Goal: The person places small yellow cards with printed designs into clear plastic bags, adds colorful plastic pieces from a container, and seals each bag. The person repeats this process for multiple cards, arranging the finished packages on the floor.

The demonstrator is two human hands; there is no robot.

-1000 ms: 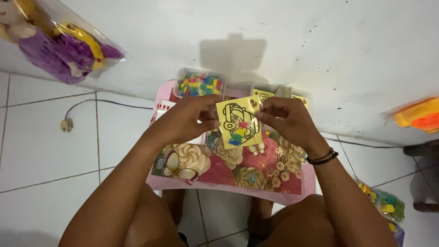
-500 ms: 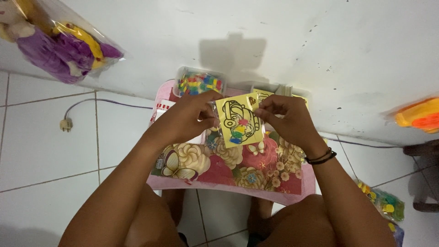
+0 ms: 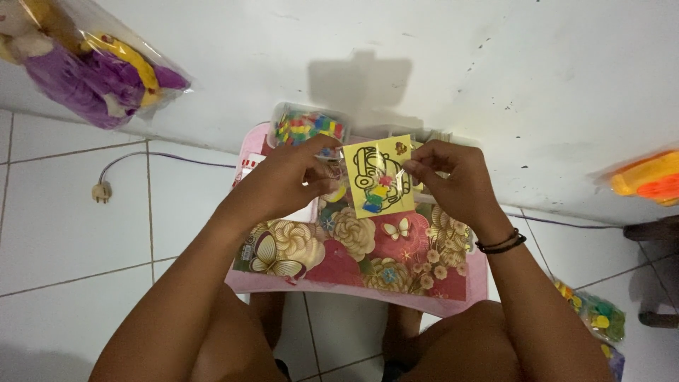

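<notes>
I hold a small yellow card with a black line drawing of a car, sealed in a clear packet with a few coloured bits on it. My left hand pinches its left edge and my right hand pinches its right edge. The card hangs upright above a small pink table covered with a flower-and-butterfly sheet. A black band sits on my right wrist.
A clear box of coloured pieces stands at the table's far edge against the white wall. A bagged purple plush toy hangs upper left. A plug and cable lie on the tiled floor. An orange toy and a bag of coloured pieces are at right.
The card has tilted from slanted to nearly upright and shifted slightly up. Both hands keep their grip on its edges.
</notes>
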